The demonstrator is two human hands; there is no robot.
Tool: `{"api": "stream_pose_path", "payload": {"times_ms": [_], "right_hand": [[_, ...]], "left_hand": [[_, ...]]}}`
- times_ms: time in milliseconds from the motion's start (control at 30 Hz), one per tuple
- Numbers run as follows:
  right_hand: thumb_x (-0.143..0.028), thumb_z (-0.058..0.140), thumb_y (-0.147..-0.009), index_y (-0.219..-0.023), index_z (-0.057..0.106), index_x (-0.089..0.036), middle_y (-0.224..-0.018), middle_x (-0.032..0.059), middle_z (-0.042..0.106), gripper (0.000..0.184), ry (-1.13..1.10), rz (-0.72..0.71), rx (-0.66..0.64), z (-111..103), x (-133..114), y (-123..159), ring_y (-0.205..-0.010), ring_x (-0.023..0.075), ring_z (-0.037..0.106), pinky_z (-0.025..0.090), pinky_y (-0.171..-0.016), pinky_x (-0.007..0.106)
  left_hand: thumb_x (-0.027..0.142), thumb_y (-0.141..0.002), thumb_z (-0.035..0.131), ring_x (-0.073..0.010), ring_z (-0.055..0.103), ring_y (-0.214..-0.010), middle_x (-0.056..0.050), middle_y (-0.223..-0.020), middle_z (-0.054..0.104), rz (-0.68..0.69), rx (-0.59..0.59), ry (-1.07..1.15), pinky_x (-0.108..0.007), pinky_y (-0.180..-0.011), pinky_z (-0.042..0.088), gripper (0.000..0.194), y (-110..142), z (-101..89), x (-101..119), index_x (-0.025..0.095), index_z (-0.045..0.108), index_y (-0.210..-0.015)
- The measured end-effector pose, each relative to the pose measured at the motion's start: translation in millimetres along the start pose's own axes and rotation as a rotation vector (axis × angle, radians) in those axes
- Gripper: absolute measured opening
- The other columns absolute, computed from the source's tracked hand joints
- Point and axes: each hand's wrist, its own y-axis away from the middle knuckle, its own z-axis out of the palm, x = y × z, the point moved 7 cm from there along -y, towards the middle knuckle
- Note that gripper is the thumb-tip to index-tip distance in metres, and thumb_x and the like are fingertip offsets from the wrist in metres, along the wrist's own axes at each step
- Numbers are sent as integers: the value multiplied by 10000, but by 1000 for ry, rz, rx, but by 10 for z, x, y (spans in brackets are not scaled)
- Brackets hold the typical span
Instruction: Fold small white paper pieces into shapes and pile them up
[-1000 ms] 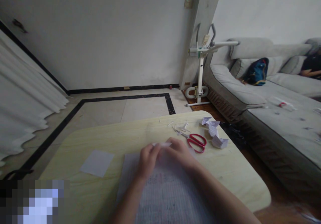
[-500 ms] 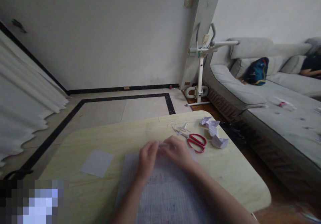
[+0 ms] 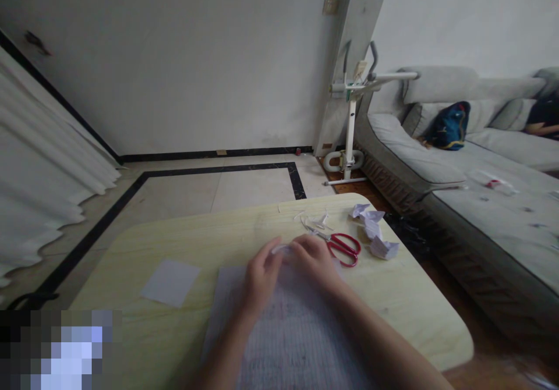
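Above the far edge of a lined, written-on sheet (image 3: pixel 283 332), my left hand (image 3: pixel 263 270) and my right hand (image 3: pixel 312 261) meet around a small piece of white paper (image 3: pixel 282 250). Both hands are closed on it, and the fingers hide most of its shape. Just beyond my right hand lie red-handled scissors (image 3: pixel 345 247), their blades pointing to the left. Thin white paper scraps (image 3: pixel 322 221) rest by the blade tips. Folded white paper pieces (image 3: pixel 373 230) sit at the table's right edge. On the left is a flat square of white paper (image 3: pixel 171 283).
The pale wooden table (image 3: pixel 209 241) has rounded corners. Behind it stands white exercise equipment (image 3: pixel 350 122). A grey sofa (image 3: pixel 493 204) on the right holds a blue backpack (image 3: pixel 452 125); part of a seated person (image 3: pixel 544 116) shows at its far end. A white curtain (image 3: pixel 39 180) hangs left.
My fingers have shifted slightly around the small paper, and a curved white edge of it now shows between them. The scissors, scraps and square paper stay where they were.
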Motion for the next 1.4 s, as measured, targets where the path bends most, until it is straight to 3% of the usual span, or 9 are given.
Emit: {"api": "stream_pose_path", "payload": {"times_ms": [267,367,600,767,1000,1100,1200,1400], "right_hand": [[-208,562,-829,-944,664,-194,-785,23,661,155,153,-142,-115,131,-58,54,-638,126,564,428,-583,228],[-142,582,-779,-997,654,-198,-802,20,624,236,162,-190,-112,144,-80,62,-646,119,550,431,-588,224],[-178,593,-798,-974,652,-183,-850,38,627,186,130,-231,-149,156,-134,84,-704,127,572,456,-637,238],[-156,585,-789,-957,659,-188,-798,31,645,186,118,-213,-158,186,-113,94,-680,133,581,457,-632,248],[-259,609,-802,-877,653,-180,-894,55,622,117,-54,-153,-128,134,-130,66,-778,157,577,458,-667,259],[-281,596,-821,-801,632,-177,-883,53,609,111,-138,-140,-154,103,-150,47,-827,171,572,451,-737,283],[-316,551,-855,-692,594,-171,-862,50,598,223,-212,-101,-186,85,-133,28,-835,175,567,438,-773,297],[-359,541,-857,-712,589,-170,-820,41,572,243,-215,-30,-264,104,-105,23,-815,176,550,438,-751,285]], "left_hand": [[261,-806,570,-227,635,-1007,-110,-1104,665,-25,107,67,-329,-861,501,353,-48,-80,-37,156,598,-1142],[239,-755,610,-212,645,-964,-100,-1063,676,-35,140,122,-308,-831,508,358,-68,-113,-36,149,600,-1100],[202,-750,595,-191,646,-865,-47,-890,702,-10,84,40,-271,-785,491,180,-51,-83,9,160,668,-909],[198,-776,575,-181,636,-816,-37,-860,693,74,109,-91,-260,-739,486,153,-35,-117,51,168,666,-895],[125,-765,528,-163,613,-754,-29,-820,666,206,127,-248,-243,-691,476,168,-12,-114,158,173,641,-880],[131,-772,532,-160,611,-754,-25,-813,663,216,92,-243,-239,-698,472,159,0,-79,187,177,640,-879],[165,-807,531,-159,609,-780,-29,-831,661,236,8,-228,-239,-719,468,142,17,-8,225,179,644,-893],[163,-801,532,-160,606,-775,-30,-828,661,229,-28,-229,-238,-712,468,142,29,19,233,177,645,-885]]}}
